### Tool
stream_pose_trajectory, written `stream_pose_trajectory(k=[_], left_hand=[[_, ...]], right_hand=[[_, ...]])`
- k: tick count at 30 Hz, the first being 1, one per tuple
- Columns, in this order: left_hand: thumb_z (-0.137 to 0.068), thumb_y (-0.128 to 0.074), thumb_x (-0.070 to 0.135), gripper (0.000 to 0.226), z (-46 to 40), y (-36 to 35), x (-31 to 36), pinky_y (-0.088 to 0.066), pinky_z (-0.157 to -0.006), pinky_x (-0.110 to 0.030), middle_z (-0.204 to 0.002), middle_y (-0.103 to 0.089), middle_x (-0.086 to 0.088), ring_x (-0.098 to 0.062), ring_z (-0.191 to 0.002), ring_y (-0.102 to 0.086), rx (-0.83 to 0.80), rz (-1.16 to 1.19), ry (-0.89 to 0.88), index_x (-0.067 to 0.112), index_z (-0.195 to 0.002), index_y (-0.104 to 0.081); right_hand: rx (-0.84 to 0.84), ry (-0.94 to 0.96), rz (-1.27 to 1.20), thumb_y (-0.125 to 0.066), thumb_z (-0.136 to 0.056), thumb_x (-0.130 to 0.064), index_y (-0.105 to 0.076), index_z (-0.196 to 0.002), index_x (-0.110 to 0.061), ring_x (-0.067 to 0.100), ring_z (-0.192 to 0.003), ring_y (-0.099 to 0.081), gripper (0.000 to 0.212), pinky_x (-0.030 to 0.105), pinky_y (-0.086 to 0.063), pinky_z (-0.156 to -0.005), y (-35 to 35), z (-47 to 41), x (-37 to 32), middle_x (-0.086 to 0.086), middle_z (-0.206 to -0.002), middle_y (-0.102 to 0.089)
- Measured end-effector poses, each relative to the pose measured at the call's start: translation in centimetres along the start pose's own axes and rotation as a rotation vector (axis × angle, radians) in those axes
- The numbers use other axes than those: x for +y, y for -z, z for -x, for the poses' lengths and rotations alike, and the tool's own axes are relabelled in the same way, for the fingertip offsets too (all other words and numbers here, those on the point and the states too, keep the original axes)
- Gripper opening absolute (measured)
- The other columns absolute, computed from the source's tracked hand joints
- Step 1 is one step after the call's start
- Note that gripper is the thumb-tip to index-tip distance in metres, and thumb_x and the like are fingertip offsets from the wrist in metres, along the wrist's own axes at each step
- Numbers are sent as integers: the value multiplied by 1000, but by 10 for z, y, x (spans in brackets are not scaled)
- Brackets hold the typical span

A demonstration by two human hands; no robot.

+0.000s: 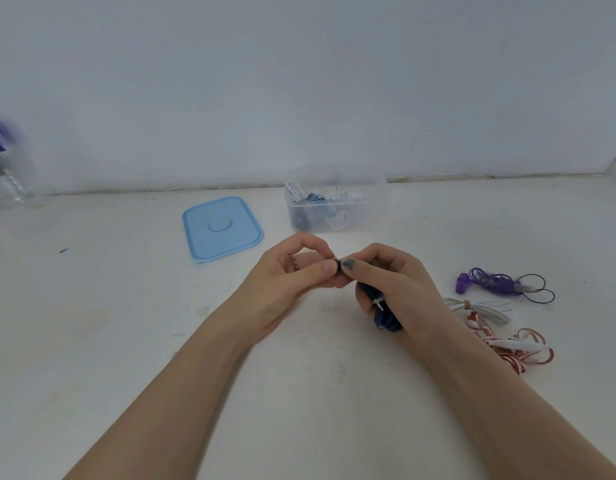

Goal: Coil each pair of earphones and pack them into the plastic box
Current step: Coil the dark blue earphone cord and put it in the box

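Over the middle of a white tabletop (126,341): two bare hands, meeting fingertip to fingertip. Left hand (292,275) curled, thumb and forefinger pinching the dark end of a dark blue earphone bundle (386,317); ring on one finger. Right hand (389,282) wrapped around the same bundle, thumb pressed on its upper end, coiled loops sticking out below the palm beside a small white piece of the cord.

Counted: one bundle in hand, three more pairs lying on the table to the right, one clear plastic box (337,202), one blue lid (223,228), one clear bottle (8,168) at the far left edge, blurred.

Bundle in hand: thin navy cord wound into a tight narrow hank, long axis running from the pinched tip, up and left, down toward the lower right. Held just above the table, nearer than the box.

On the right: purple earphones (500,284), loosely bunched, loops trailing to the right; just nearer, a white pair (486,310) tied at the middle; nearest, a red-and-white striped pair (517,351) spread in loose loops, touching the white pair.

Box open, near the wall, holding several white and blue coils, number hard to tell through the plastic. Lid flat on the table just left of the box.
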State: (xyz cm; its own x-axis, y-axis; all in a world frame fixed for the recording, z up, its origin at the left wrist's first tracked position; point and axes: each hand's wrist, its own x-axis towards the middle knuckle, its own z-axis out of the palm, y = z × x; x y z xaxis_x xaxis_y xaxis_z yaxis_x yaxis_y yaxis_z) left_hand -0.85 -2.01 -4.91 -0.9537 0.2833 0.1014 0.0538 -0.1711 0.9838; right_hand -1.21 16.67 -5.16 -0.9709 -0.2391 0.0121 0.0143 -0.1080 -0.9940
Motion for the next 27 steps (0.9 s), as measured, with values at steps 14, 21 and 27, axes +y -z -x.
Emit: stream_pose_trajectory(k=[14,21,27], left_hand=[[-91,-70,4,4,6,-13,-5,-56,-80,-29,-80,-75,-7,-24,-84,-72,187,-327,-267,3,-91,-66],[-89,-73,3,12,5,-16,-6,-53,-77,-21,-81,-73,8,-12,-81,-68,217,-342,-268,14,-86,-68],[-96,-62,0,5,8,-22,-4,-52,-79,-15,-82,-75,9,-4,-83,-71,194,-327,-282,0,-92,-65]], right_hand=[[-53,-38,-86,-64,-93,-16,-63,-81,-6,16,-47,-44,16,25,-33,-45,1,3,-5,14,-86,-74],[-79,-50,-110,-63,-94,-16,-63,-84,-4,14,-46,-43,17,23,-33,-43,3,4,-6,13,-87,-74],[-47,-54,-141,-64,-94,-17,-64,-81,-7,15,-46,-44,16,22,-35,-43,2,4,-6,14,-88,-75]])
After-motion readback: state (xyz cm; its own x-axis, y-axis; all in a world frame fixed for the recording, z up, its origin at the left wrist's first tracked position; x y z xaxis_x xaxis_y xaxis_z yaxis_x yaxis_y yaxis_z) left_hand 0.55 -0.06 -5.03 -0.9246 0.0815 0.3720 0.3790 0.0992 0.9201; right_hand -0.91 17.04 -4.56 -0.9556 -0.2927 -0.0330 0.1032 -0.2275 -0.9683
